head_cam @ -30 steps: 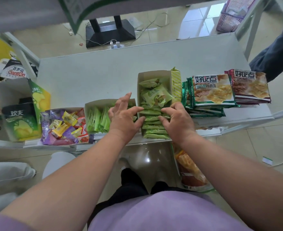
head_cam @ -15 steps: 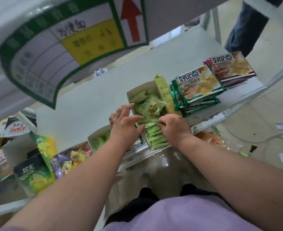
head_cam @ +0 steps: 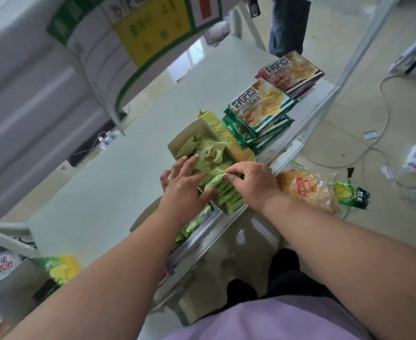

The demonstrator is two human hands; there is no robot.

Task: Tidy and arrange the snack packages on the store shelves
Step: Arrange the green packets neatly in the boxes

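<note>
Standing on edge, green sachets (head_cam: 223, 191) row runs shelf-front-to-back.

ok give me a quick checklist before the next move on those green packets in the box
1. Right hand has a grip on a packet: ok, its fingers pinch the top edge of one green packet.
2. Left hand steadies the row: ok, its straight fingers lie on the packets in the open box.
3. Row standing evenly: not ok, the loose packets at the back of the box lie crumpled.
4. Box fully on the shelf: cannot tell, its front end sits at the shelf edge, partly hidden by the hands.
5. Neighbouring green-edged cracker stack clear of the box: not ok, it sits right against the box side.
</note>
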